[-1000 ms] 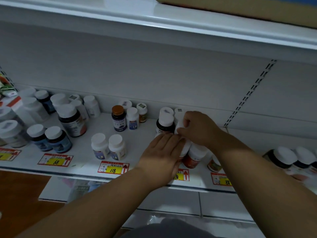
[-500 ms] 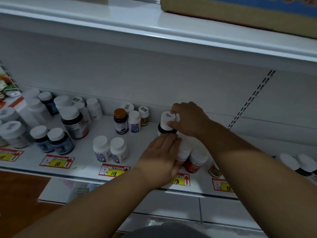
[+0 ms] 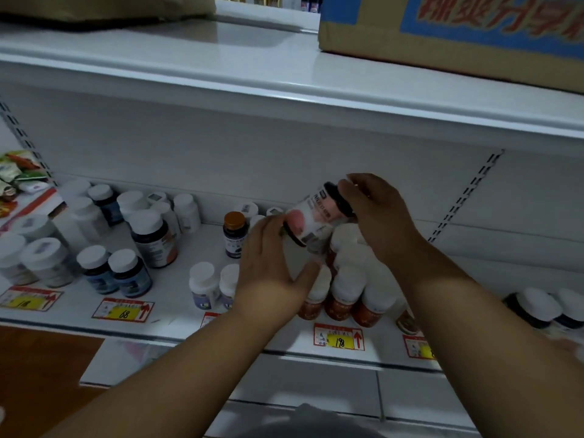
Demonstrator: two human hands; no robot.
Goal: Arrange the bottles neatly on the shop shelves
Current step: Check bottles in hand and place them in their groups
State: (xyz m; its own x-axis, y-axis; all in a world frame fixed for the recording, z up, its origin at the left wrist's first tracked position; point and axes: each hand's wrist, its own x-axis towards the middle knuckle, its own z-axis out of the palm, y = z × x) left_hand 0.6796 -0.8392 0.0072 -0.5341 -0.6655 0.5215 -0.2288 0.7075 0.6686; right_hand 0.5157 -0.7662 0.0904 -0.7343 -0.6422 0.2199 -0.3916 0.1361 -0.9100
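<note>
A dark bottle with a white and pink label [image 3: 316, 218] is lifted off the shelf and tilted, its cap toward the right. My right hand [image 3: 376, 213] grips its cap end. My left hand [image 3: 271, 263] holds the bottle's base end, thumb stretched out below it. Under the hands stands a cluster of white-capped orange bottles [image 3: 347, 295] on the white shelf [image 3: 177, 314]. Two small white bottles [image 3: 205, 284] stand just left of my left hand. An amber-capped dark bottle [image 3: 234, 233] stands behind them.
Several larger bottles [image 3: 151, 235] crowd the shelf's left side, and dark bottles with white caps [image 3: 540, 306] stand at the far right. Price tags [image 3: 339, 336] line the front edge. A cardboard box [image 3: 448, 33] sits on the upper shelf. Snack packets [image 3: 19, 172] hang at far left.
The dark bottle has been lifted from the shelf and tipped sideways by my right hand. My left hand rose from the orange bottles to its base. The view moved closer.
</note>
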